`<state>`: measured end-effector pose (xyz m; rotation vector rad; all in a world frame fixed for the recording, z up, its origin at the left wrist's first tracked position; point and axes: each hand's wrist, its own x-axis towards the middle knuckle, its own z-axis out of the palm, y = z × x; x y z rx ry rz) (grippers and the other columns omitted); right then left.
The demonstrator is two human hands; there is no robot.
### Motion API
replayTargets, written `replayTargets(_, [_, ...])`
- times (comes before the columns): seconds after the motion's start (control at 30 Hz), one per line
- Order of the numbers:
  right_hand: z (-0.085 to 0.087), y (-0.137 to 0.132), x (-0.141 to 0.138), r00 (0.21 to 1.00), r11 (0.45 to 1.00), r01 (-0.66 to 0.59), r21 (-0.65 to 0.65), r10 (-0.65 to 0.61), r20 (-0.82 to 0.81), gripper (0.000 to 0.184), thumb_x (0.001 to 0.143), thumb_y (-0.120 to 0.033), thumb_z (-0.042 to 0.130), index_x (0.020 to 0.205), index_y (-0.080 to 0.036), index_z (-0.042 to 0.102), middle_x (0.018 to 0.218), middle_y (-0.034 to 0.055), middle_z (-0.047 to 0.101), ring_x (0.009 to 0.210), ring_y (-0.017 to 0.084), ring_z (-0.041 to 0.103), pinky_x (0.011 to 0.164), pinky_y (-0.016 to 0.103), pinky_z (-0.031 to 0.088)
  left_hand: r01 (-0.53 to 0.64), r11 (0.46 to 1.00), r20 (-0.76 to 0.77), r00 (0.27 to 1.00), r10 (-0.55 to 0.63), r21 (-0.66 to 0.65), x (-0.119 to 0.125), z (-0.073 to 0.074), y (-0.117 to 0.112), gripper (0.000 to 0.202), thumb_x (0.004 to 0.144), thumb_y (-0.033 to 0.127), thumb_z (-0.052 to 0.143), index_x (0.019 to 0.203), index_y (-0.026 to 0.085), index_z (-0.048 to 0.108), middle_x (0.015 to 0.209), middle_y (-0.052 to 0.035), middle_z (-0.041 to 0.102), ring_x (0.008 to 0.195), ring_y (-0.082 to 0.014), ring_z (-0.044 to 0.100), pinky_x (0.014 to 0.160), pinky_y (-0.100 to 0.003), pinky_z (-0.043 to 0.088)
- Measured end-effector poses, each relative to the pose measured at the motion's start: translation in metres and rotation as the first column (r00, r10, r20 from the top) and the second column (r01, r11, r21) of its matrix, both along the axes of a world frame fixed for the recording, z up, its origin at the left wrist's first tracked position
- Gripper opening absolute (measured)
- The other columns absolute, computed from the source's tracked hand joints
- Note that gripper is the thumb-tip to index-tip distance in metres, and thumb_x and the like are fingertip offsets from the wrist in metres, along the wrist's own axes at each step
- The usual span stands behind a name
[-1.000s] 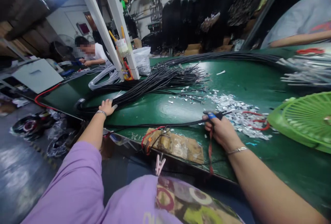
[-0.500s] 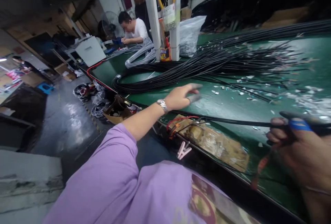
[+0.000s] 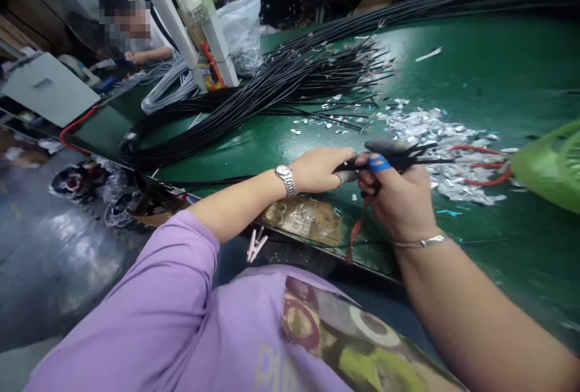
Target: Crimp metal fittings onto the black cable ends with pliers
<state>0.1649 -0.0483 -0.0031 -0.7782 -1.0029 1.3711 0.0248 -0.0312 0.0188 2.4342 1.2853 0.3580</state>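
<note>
A bundle of black cables passes through both hands above the green table. My right hand is closed round it, with blue tape on the thumb and a grey covering on a fingertip. Cable ends stick out past that hand toward the white scraps. Close beside it on the left, my left hand, with a metal watch at the wrist, is also closed on the bundle. More of the cable trails left along the table edge. A reddish strip hangs below my right hand.
A large looped bundle of black cables lies across the green table. White scraps are piled beyond my right hand, near a green plastic object. A pink clip hangs at the front edge. Another person sits behind white posts.
The view has swung right. My left hand, open above the table before, has come to my right hand and closed on the cables. The right hand keeps its hold.
</note>
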Motion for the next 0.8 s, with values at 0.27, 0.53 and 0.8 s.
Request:
replayTargets(0.27, [0.003,0.007,0.002,0.996,0.992,0.057,-0.11,-0.063,-0.056,0.022,0.059,-0.024,0.067,0.078,-0.021,0.057,0.058,-0.0063,0.046,0.045,0.007,0.036,0.035,0.018,0.02,-0.072,0.965,0.249,0.959,0.137,-0.254,-0.003,-0.003,0.008,0.026,0.087,0.037,0.046,0.086,0.014,0.06,0.065,-0.0003,0.058,0.061,-0.0124,0.052,0.058,-0.023,0.04])
replayTargets(0.53, [0.014,0.03,0.024,0.975,0.97,-0.119,-0.214,0.155,0.159,0.034,0.055,-0.029,0.073,0.082,-0.019,0.054,0.053,-0.0081,0.044,0.041,0.006,0.033,0.036,0.017,0.016,-0.143,0.755,0.409,0.768,0.492,-0.64,-0.005,0.007,0.015,0.034,0.083,0.047,0.05,0.082,0.013,0.054,0.053,0.0053,0.052,0.036,-0.0044,0.043,0.037,-0.016,0.027])
replayTargets(0.8, [-0.006,0.034,0.019,0.961,0.995,-0.021,-0.094,0.046,0.273,0.037,0.056,-0.047,0.074,0.073,-0.019,0.057,0.046,-0.0077,0.042,0.042,0.009,0.035,0.039,0.023,0.026,-0.258,0.801,0.473,0.694,0.543,-0.54,0.0,0.0,0.022,0.041,0.072,0.053,0.062,0.08,0.014,0.052,0.072,-0.0038,0.064,0.06,-0.0139,0.062,0.042,-0.019,0.043])
